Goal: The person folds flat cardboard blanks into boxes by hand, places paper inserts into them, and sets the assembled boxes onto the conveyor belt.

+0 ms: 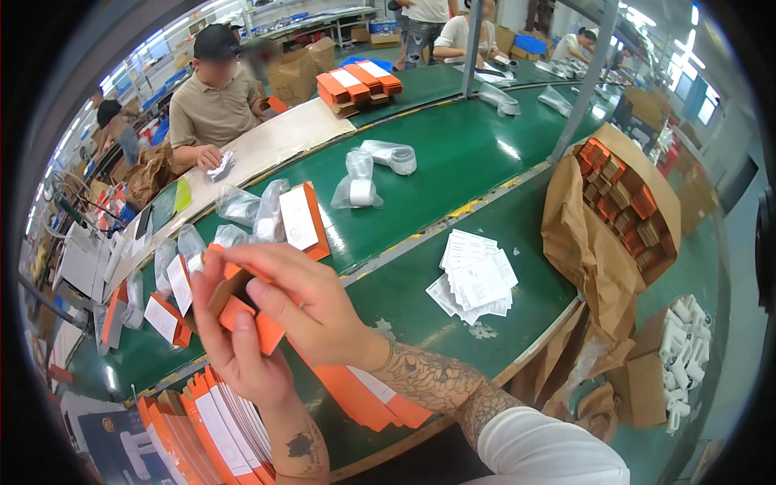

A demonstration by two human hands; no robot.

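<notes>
Between my two hands is a small orange cardboard box (252, 320), its brown inside showing at an end that stands open. My left hand (257, 368) wraps it from the left and below, thumb against the front. From the right, my right hand (319, 303) curls over its top with the thumb near the opening. Under my right forearm lie flat orange cartons (356, 396) with white panels. To the lower left stands a packed row of similar orange and white cartons (214, 420). A pile of printed white leaflets (481, 279) rests on the green table to the right.
A green conveyor belt (453, 162) carries bagged white devices (357, 184) and orange boxes (301, 220). A person (214, 113) works across it. At right are a brown paper-lined carton (566, 230) of orange boxes and a carton of white parts (683, 352). A metal post (586, 81) rises beside the belt.
</notes>
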